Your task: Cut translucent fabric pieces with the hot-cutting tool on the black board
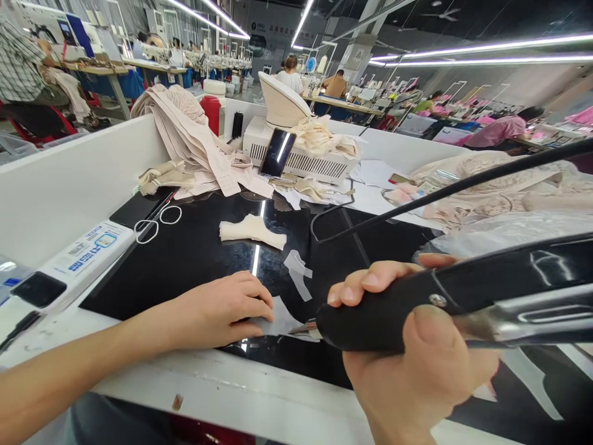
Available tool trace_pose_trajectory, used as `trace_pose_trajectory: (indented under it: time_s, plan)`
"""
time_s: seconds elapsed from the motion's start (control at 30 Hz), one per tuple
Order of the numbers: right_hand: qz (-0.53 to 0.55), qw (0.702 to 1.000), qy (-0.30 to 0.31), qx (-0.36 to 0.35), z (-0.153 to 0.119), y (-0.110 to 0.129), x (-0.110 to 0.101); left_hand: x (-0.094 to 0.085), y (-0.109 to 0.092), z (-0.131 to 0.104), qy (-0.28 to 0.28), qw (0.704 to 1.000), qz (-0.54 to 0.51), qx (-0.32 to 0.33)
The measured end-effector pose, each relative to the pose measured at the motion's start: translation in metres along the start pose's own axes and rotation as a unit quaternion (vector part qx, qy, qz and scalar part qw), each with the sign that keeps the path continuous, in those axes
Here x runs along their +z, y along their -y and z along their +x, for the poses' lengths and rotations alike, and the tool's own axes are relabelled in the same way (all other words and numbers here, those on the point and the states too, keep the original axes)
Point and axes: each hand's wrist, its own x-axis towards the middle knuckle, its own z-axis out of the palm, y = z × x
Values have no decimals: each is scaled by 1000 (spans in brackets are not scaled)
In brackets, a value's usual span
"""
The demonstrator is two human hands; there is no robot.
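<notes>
My left hand lies on the black work surface, its fingertips pressing a thin translucent piece near the front edge. My right hand is wrapped round the black handle of a tool with a metal lever, its tip pointing left at the translucent piece. Whether the tip touches the piece, I cannot tell. Beyond my hands, a cream padded piece and another translucent cut piece lie on the black surface.
A phone leans against a white vented box. Cream fabric strips are piled at the back left. On the left are a white carton and two white rings. A black cable crosses the right side. People sit at distant tables.
</notes>
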Motion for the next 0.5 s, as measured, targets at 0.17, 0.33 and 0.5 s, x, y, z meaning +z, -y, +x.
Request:
trace_pose_trajectory:
  time_s: [0.17,0.33,0.5]
  plan:
    - [12,1000,26,1,-5,-6,5,0,1,1,6,1000,-4,-7]
    - [10,999,50,10,-8,-6,5,-1,-1,2,7,1000,-10,-11]
    - [-13,997,71,7,-6,-7,2,-1,-1,2,0,1000,-16,0]
